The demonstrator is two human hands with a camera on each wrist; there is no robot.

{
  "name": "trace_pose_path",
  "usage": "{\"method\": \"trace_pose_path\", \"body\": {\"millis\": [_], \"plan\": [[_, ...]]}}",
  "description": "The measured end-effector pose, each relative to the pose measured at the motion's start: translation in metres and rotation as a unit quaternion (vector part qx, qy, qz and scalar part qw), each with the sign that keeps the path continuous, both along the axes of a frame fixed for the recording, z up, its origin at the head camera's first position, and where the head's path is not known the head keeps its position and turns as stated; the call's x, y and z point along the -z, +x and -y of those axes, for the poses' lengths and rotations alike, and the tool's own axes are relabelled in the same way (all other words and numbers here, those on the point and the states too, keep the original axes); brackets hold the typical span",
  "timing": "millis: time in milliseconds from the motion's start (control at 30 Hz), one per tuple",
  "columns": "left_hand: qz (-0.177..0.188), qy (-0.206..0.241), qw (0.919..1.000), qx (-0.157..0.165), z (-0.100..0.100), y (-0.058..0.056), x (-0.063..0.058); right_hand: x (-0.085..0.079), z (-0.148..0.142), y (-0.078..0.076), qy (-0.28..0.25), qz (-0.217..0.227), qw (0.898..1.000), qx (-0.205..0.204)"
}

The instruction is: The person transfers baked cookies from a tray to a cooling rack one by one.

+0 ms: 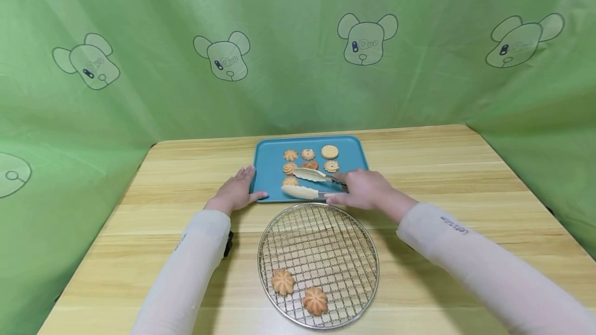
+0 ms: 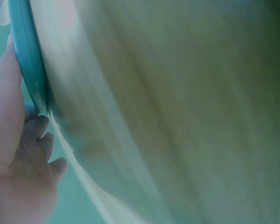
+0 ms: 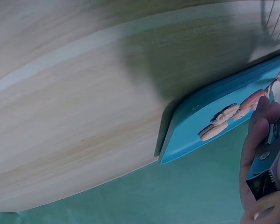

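Note:
A blue tray (image 1: 270, 156) holds several cookies of mixed shapes. My left hand (image 1: 235, 189) rests against its left side, fingers stretched along the edge and the thumb on the near left corner. My right hand (image 1: 368, 188) grips a pair of tongs (image 1: 300, 192) with cream tips, reaching over the tray from the right. The tong tips stand apart, either side of a swirled cookie (image 1: 291, 181) in the nearest row; whether they touch it I cannot tell. In the right wrist view, fingers wrap the metal tongs handle (image 3: 261, 163).
A round wire rack (image 1: 326, 252) lies in front of the tray, with two flower-shaped cookies (image 1: 315, 301) near its front left. Both stand on a wooden table (image 1: 433, 169). Green curtains (image 1: 298, 92) with bear outlines hang behind and at the sides.

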State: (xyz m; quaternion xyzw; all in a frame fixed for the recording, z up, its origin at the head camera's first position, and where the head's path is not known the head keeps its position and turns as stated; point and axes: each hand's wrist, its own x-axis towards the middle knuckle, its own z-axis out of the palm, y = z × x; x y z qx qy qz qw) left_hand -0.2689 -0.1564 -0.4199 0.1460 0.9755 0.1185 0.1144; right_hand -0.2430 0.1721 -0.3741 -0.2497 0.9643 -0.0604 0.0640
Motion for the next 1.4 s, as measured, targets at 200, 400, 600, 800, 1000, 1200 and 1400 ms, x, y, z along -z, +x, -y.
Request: {"method": "trace_pose_path", "body": {"millis": [200,400,600,800,1000,1200,1400], "plan": [[0.001,-0.004,1.0,-0.001,-0.0001,-0.0003,-0.0004,-0.0005,0.0027,-0.0004,0.006,0.0,1.0,0.001],[0.003,-0.007,1.0,-0.002,-0.0007,-0.0003,-0.0018,-0.0032,0.0056,-0.0004,0.012,0.0,1.0,-0.002],[-0.002,-0.005,1.0,0.001,-0.0011,0.0002,-0.0029,-0.0051,0.0073,-0.0015,0.014,-0.003,1.0,0.0],[-0.001,0.001,1.0,-0.002,-0.0012,0.0007,-0.0038,-0.0041,0.0088,-0.0016,0.02,-0.013,1.0,0.0],[0.001,0.003,1.0,-0.004,-0.0007,0.0008,-0.0026,-0.0041,0.0089,0.0003,0.017,-0.021,1.0,-0.004],[0.002,0.003,1.0,-0.004,-0.0009,0.0029,-0.0027,-0.0037,0.0057,0.0024,0.012,-0.026,0.999,-0.014],[0.001,0.001,1.0,-0.004,-0.0013,0.0036,-0.0031,-0.0035,-0.0002,0.0042,0.0,-0.034,0.999,-0.012]]}}
